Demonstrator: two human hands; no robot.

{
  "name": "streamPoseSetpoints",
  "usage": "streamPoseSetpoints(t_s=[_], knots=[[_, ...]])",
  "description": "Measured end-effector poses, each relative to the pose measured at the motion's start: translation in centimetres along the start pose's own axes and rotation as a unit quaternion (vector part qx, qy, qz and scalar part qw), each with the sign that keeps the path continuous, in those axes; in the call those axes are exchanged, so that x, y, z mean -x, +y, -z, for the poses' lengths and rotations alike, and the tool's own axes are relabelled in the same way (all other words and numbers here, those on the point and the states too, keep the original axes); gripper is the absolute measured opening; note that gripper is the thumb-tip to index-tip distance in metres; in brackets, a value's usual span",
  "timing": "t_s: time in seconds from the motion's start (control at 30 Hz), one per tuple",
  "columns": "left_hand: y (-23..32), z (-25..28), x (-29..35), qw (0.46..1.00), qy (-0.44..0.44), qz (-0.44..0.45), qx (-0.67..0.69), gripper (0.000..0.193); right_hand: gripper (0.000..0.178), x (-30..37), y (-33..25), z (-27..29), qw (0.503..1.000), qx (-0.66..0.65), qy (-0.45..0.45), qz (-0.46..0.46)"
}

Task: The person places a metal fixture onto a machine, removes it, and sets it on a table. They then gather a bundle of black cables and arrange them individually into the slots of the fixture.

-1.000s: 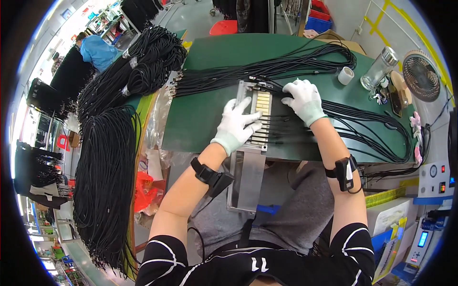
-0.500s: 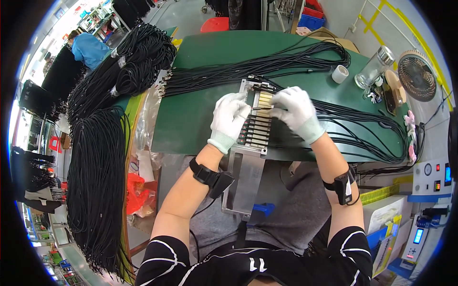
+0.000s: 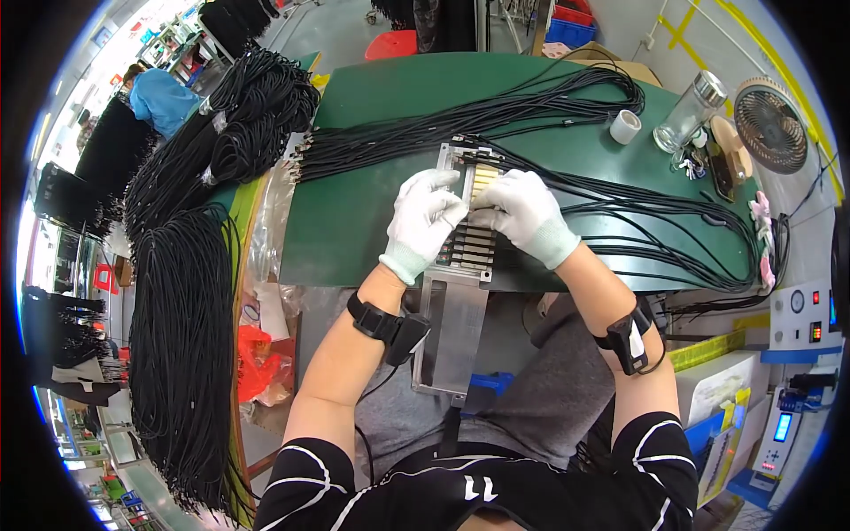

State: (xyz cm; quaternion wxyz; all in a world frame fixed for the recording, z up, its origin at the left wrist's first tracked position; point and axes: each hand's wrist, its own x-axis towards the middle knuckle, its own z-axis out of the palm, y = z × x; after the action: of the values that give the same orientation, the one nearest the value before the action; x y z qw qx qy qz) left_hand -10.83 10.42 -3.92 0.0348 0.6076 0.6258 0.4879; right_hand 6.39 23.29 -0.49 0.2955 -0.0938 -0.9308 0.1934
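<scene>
My left hand [image 3: 425, 217], in a white glove, pinches at the left edge of a metal fixture [image 3: 460, 265] with a row of slots. My right hand [image 3: 521, 212], gloved too, is closed in a pinch and meets the left fingertips over the middle of that fixture. Between them is a thin black cable end, mostly hidden by the fingers. Pale yellow strips [image 3: 484, 177] show in the upper slots. Dark cable ends lie side by side in the lower ones. From the fixture, black cables [image 3: 637, 209] run off to the right in a long loop.
Another bundle of black cables [image 3: 425, 133] crosses the green table [image 3: 354, 230]. Large cable coils [image 3: 186, 336] hang at the left. A tape roll [image 3: 625, 127], glass bottle [image 3: 691, 111] and small fan [image 3: 770, 128] stand at the right. A person in blue [image 3: 164, 97] sits far left.
My right hand has moved left and slightly down, so its fingertips now meet the left ones. My left hand stays at the fixture. The view has shifted slightly.
</scene>
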Motion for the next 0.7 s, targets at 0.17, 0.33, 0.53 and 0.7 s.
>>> streamPoseSetpoints(t_s=[0.17,0.33,0.53,0.7], knots=[[0.1,-0.4,0.2,0.999,0.02,0.035,0.032,0.011,0.013,-0.2,-0.8,0.3,0.997,0.057,0.045,0.036],[0.1,0.2,-0.1,0.997,0.019,-0.053,-0.044,0.009,0.014,0.1,0.5,-0.4,0.996,-0.077,-0.013,-0.053],[0.2,0.2,-0.1,0.999,0.001,-0.031,-0.039,0.01,0.015,0.0,0.5,0.3,0.983,-0.133,-0.067,-0.106],[-0.3,-0.3,0.2,0.999,0.008,0.034,0.021,0.01,0.018,-0.1,0.0,0.4,0.998,-0.048,-0.028,-0.011]])
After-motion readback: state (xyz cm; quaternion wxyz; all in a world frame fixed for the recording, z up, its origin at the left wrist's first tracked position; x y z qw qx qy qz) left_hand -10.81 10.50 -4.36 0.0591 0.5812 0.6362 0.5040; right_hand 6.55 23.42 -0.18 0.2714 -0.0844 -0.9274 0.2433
